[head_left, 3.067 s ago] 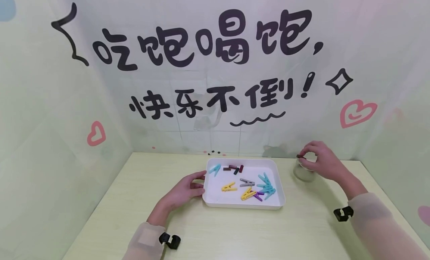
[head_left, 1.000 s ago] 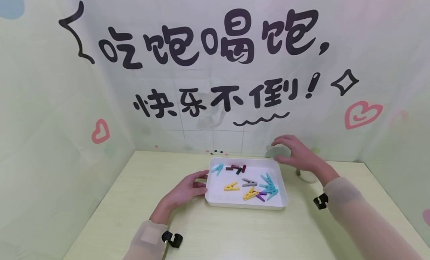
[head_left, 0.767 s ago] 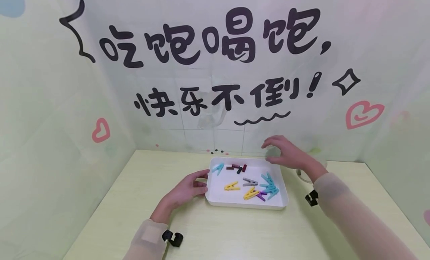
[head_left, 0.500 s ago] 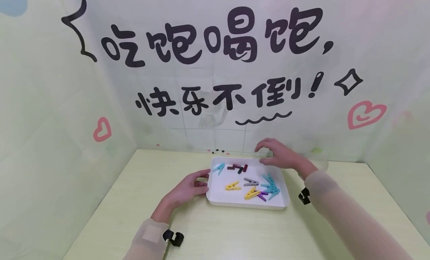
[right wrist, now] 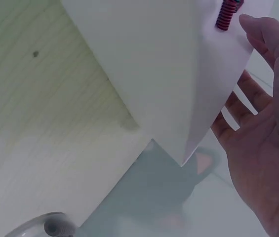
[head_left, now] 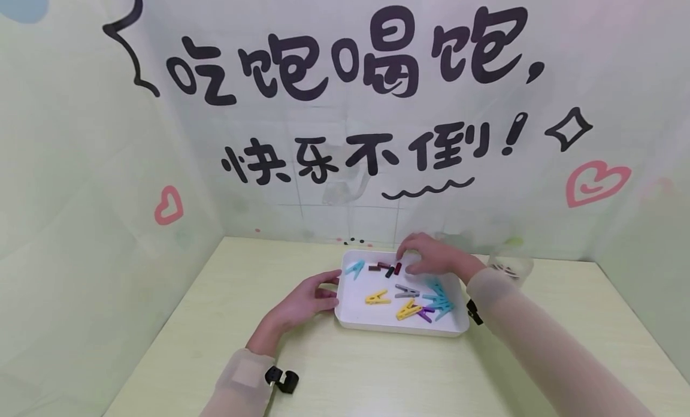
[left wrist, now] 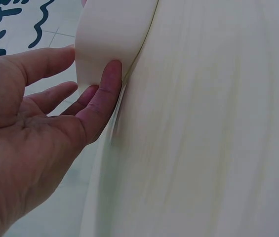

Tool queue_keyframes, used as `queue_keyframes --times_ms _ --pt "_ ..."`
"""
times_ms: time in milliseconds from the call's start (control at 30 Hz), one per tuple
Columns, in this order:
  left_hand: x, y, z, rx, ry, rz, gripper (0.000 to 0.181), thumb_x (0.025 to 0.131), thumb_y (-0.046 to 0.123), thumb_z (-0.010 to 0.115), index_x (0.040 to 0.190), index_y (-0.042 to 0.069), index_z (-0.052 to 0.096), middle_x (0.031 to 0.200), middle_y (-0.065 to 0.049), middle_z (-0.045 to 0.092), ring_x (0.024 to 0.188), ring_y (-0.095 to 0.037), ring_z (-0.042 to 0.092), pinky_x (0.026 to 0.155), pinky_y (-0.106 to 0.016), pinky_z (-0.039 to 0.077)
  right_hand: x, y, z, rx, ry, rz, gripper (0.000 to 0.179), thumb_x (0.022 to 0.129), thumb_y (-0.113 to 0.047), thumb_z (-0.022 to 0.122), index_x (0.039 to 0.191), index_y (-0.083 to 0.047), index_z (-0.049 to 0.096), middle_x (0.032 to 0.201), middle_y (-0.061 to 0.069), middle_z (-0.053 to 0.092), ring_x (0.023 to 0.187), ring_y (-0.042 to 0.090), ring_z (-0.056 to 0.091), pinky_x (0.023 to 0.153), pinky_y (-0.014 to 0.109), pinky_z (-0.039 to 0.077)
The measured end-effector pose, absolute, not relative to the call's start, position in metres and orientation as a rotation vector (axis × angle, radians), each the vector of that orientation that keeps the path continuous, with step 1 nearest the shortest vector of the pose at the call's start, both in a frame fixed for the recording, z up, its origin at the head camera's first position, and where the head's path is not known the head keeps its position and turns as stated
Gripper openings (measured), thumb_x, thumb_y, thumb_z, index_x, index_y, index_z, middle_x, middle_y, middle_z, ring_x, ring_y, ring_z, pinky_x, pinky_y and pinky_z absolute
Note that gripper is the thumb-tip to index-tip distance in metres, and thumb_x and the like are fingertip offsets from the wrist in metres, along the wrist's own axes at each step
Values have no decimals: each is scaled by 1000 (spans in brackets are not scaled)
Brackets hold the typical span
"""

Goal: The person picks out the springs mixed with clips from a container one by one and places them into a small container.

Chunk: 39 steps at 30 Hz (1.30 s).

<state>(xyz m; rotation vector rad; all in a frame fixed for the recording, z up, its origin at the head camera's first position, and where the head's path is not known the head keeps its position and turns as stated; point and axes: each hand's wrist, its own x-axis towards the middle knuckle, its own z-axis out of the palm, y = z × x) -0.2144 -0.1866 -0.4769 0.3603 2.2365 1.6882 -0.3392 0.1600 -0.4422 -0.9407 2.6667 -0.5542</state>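
Note:
A white tray [head_left: 399,328] holds several small coil springs [head_left: 374,268] in dark red, brown and dark green near its back edge. My left hand [head_left: 302,298] touches the tray's left end with relaxed fingertips. My right hand [head_left: 431,255] is over the tray's back right part, thumb and fingers apart, nearest the dark red spring [head_left: 398,268]. In the right wrist view, a red coil [right wrist: 225,16] lies just beyond that hand's thumb tip, and nothing is between the fingers. Clothespins lie in the tray: yellow [head_left: 377,297], grey [head_left: 406,291], purple [head_left: 427,314] and turquoise [head_left: 441,303].
A clear glass jar [head_left: 512,264] stands right of the tray, partly behind the right forearm, with something dark inside. The pale wooden table [head_left: 377,375] ends against a printed wall cloth [head_left: 345,225] at the back.
Three seconds ago my right hand pinched a dark piece over the jar. Now it holds nothing and has come left and down over the tray. The left hand stays at the tray.

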Motion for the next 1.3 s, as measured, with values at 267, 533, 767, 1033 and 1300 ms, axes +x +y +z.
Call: queue_keyframes --times_ms 267,533,767,1033,1300 --pt "-215 -185 -477 351 2239 1687 65 102 0 68 161 1 42 149 -18 52 120 -31 61 95 -38 61 -338 156 -445 -909 2648 -469 29 97 -25 79 123 -36 76 152 8 54 141 34 43 116 60 41" --pt "-214 -187 -480 369 2224 1695 65 102 -1 67 161 -1 40 149 -19 52 122 -33 60 95 -37 61 -333 153 -452 -891 2654 -424 19 97 -25 80 111 -38 77 147 6 57 138 32 44 116 58 41" --pt "-214 -187 -479 378 2225 1700 65 102 0 67 161 -1 40 149 -19 51 123 -34 60 96 -38 61 -327 152 -455 -910 2687 -447 12 97 -24 80 102 -35 76 145 8 57 137 33 45 117 58 40" --pt "-213 -185 -479 375 2244 1681 64 102 1 68 161 1 42 148 -18 52 123 -33 60 96 -38 61 -323 159 -448 -905 2718 -471 10 97 -22 79 97 -31 75 146 11 57 137 36 45 116 58 41" --pt "-213 -186 -478 385 2248 1691 64 102 0 69 160 -1 42 147 -18 52 121 -33 60 95 -38 61 -326 172 -432 -934 2784 -588 9 95 -18 78 100 -25 77 129 6 64 123 34 53 109 54 47"
